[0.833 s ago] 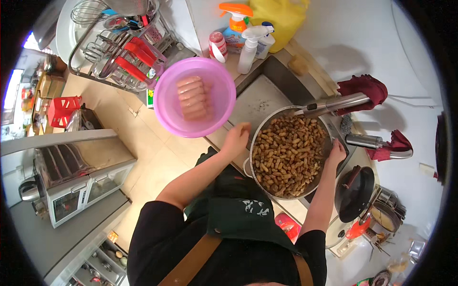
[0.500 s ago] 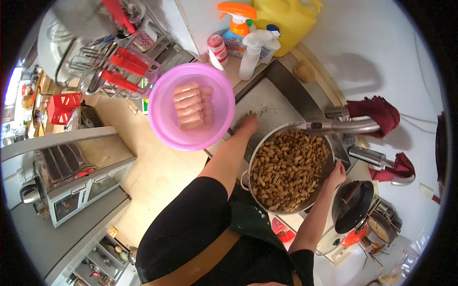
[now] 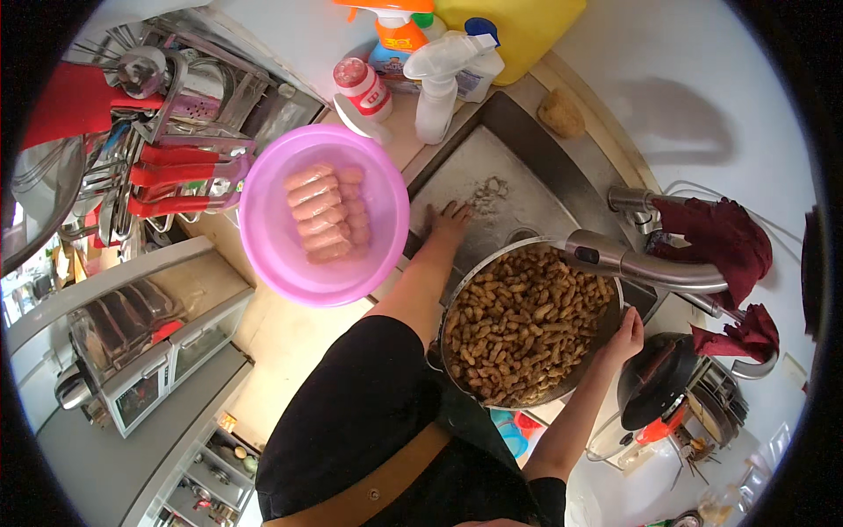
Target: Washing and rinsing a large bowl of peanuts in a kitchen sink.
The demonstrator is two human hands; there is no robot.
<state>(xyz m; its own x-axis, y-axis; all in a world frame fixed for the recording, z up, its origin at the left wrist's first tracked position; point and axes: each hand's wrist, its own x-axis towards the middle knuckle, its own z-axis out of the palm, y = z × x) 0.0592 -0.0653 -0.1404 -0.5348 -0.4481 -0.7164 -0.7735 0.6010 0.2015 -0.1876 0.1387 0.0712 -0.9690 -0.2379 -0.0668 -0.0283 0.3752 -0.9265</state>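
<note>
A wide metal pot (image 3: 445,338) full of unshelled peanuts (image 3: 527,325) rests over the near part of the sink (image 3: 536,149). My right hand (image 3: 627,335) is closed on the pot's right side, where a handle seems to be; the fingers partly hide it. Down in the sink, left of the pot, my left hand (image 3: 450,221) has its fingers spread and holds nothing. Beside it on the sink floor lies a small patch of pale debris (image 3: 490,189). A chrome faucet (image 3: 606,256) reaches over the pot's far right rim.
To the left, a pink basin (image 3: 256,255) holds several packed sausage-like rolls (image 3: 325,215). Spray bottles (image 3: 435,83), a red-and-white container (image 3: 362,88) and a brown lump (image 3: 562,112) stand behind the sink. A black pan (image 3: 654,386) is at the right, utensils (image 3: 180,180) far left.
My view has shifted, so the basin and bottles sit further left. My left hand's fingers have spread apart in the sink. My right hand stays on the pot.
</note>
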